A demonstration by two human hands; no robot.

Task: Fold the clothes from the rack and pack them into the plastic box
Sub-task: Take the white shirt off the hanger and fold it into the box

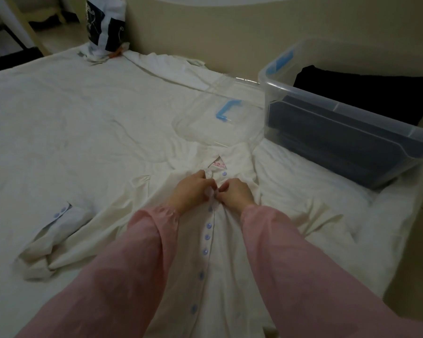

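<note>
A white button-front shirt (pixel 186 240) with pale blue buttons lies face up on the bed, collar away from me. My left hand (pixel 193 191) and my right hand (pixel 237 192) meet at the placket just below the collar, both pinching the fabric at a button. The shirt's left sleeve (pixel 54 232) sprawls to the left with its cuff folded back. A clear plastic box (pixel 291 98) stands on the bed at the right, holding dark folded clothes (pixel 364 93).
The box's clear lid (pixel 220 115) with a blue clip lies flat on the bed beyond the collar. A white and dark blue bag (pixel 105 23) stands at the far edge by the headboard. The bed's right edge drops off near the box.
</note>
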